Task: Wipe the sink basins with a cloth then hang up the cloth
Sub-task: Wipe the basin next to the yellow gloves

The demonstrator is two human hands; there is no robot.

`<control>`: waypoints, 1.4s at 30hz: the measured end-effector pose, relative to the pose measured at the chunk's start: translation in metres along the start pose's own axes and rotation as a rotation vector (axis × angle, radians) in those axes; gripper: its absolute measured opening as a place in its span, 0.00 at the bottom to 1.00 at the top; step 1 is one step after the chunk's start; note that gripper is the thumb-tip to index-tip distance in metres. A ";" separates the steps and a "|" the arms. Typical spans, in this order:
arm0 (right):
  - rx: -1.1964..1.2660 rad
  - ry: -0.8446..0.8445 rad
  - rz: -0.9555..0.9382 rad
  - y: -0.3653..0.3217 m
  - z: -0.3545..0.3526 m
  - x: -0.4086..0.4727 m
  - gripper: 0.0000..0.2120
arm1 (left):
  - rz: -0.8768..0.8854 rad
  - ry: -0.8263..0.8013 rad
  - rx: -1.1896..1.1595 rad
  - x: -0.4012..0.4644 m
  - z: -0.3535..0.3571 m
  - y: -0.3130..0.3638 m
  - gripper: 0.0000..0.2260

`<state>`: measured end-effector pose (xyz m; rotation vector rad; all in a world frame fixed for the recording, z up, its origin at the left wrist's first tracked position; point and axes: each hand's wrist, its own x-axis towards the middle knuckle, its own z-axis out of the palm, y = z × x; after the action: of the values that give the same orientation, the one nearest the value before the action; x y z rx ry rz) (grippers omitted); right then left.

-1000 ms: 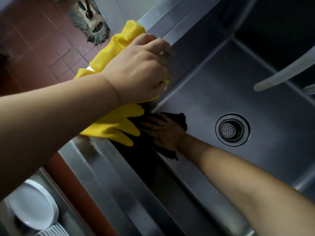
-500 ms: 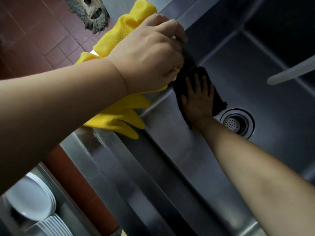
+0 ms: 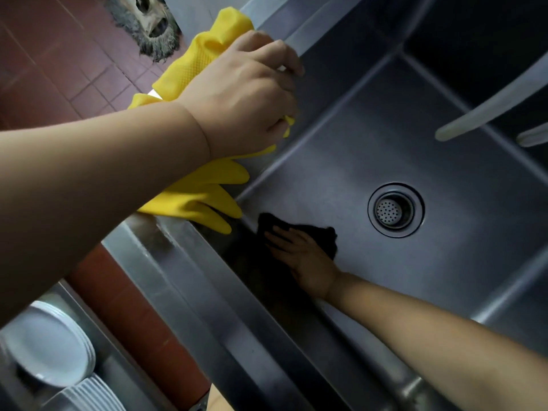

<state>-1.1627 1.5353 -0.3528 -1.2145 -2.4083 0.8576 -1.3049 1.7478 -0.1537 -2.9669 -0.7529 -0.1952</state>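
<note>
A black cloth [image 3: 323, 234] lies on the floor of the steel sink basin [image 3: 385, 137], near its left wall and left of the round drain strainer [image 3: 396, 209]. My right hand [image 3: 302, 258] presses flat on the cloth with straight fingers pointing toward the basin's left wall. My left hand [image 3: 246, 96] sits on the basin's left rim on top of a pair of yellow rubber gloves [image 3: 201, 197], its fingers curled over the rim's inner edge. A second, darker basin [image 3: 474, 25] lies beyond a divider at the top right.
Two pale hose ends [image 3: 489, 105] hang over the basin from the right. A grey mop head [image 3: 148, 25] lies on the red tiled floor at the top left. White plates [image 3: 44, 345] are stacked on a lower shelf at the bottom left.
My right hand has slid the cloth from the basin wall below my left hand back down to the floor near the front left corner. My left hand has stayed on the rim.
</note>
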 end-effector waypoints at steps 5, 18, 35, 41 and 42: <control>-0.154 -0.169 -0.088 0.008 -0.017 -0.109 0.22 | 0.004 0.015 -0.060 0.001 -0.005 0.003 0.10; -0.186 -0.062 -0.066 0.010 -0.008 0.009 0.21 | -0.005 0.008 -0.037 0.001 -0.002 0.001 0.13; 0.221 0.017 -0.099 -0.039 -0.031 -0.012 0.19 | 0.009 0.019 -0.058 0.001 -0.004 0.003 0.10; 0.158 0.015 -0.048 -0.023 -0.012 -0.023 0.18 | 0.004 0.019 -0.040 0.002 -0.005 0.004 0.10; 0.151 -0.004 -0.020 -0.018 -0.006 -0.022 0.19 | 0.003 0.019 -0.035 0.002 -0.004 0.004 0.10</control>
<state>-1.1572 1.5114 -0.3367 -1.1308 -2.3082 1.0163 -1.3021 1.7449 -0.1496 -2.9941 -0.7511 -0.2387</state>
